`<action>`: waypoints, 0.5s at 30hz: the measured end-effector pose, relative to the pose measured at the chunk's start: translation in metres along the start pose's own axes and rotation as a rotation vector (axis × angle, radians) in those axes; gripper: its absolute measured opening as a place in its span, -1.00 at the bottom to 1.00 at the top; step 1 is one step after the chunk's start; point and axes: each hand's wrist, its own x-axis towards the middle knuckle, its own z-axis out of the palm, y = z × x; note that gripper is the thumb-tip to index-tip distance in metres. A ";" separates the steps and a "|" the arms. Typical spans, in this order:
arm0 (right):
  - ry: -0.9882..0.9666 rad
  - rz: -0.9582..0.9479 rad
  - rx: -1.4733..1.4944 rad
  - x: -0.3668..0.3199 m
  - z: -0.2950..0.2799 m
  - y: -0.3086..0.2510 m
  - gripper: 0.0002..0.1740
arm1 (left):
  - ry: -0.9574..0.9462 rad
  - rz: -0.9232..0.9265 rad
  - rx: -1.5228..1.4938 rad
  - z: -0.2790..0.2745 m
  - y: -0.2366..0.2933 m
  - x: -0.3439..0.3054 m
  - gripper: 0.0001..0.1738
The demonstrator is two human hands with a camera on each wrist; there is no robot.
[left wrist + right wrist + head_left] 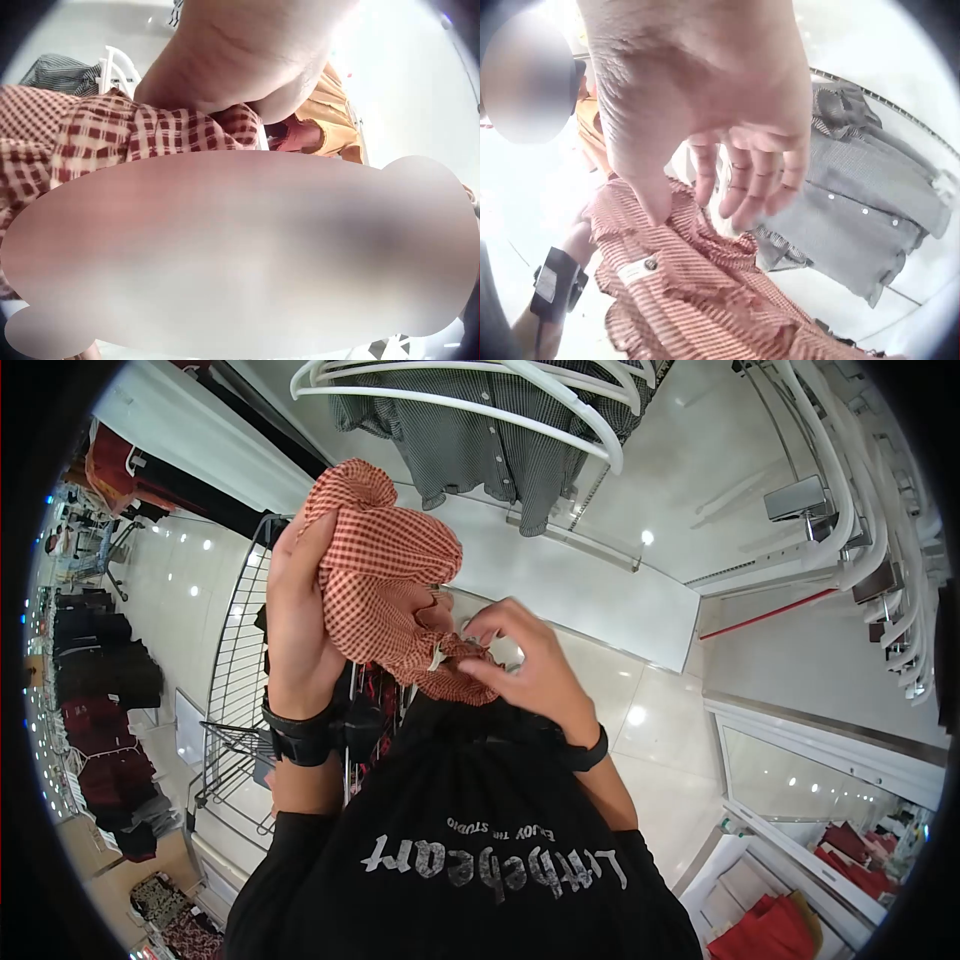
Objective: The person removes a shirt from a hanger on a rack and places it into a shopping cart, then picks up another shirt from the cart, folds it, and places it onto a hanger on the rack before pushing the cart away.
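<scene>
A red-and-cream checked garment (385, 580) is bunched up in front of the body. My left hand (298, 610) holds it from the left side, with most of its fingers hidden by the cloth; in the left wrist view, the left hand (240, 56) lies against the checked fabric (97, 135). At the gathered edge, my right hand (535, 670) has its thumb touching the cloth. The right wrist view shows the right hand (712, 112) with thumb and bent fingers apart, above the garment (697, 300) and its white label (637, 271).
Grey buttoned shirts (490, 450) hang ahead on white hangers (460, 408). A wire cart (235, 650) stands at the left. More white hangers (845, 480) line the right side, above a red rod (768, 613). Folded red clothes (765, 935) lie at the lower right.
</scene>
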 end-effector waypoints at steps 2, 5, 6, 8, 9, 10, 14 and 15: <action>-0.064 -0.103 0.028 0.001 0.009 -0.012 -0.66 | -0.011 -0.031 0.046 0.003 -0.001 0.001 -0.68; 0.038 -0.229 -0.197 0.008 0.021 -0.013 -0.67 | -0.037 -0.078 0.058 0.008 -0.006 0.002 -0.67; 0.078 -0.309 -0.288 0.013 0.024 -0.011 -0.66 | -0.037 -0.093 0.055 0.010 -0.009 0.002 -0.67; 0.107 -0.448 -0.312 0.021 0.029 -0.011 -0.60 | -0.057 -0.158 0.025 0.017 -0.014 0.002 -0.67; 0.071 -0.414 -0.294 0.020 0.031 -0.016 -0.59 | -0.061 -0.174 0.036 0.018 -0.018 0.002 -0.67; 0.079 -0.438 -0.312 0.021 0.032 -0.018 -0.59 | -0.066 -0.188 0.048 0.017 -0.022 0.003 -0.67; 0.147 -0.577 -0.481 0.024 0.035 -0.021 -0.58 | -0.142 -0.254 0.090 0.017 -0.028 0.002 -0.69; 0.127 -0.653 -0.533 0.027 0.031 -0.014 -0.65 | -0.169 -0.242 0.147 0.015 -0.028 0.002 -0.70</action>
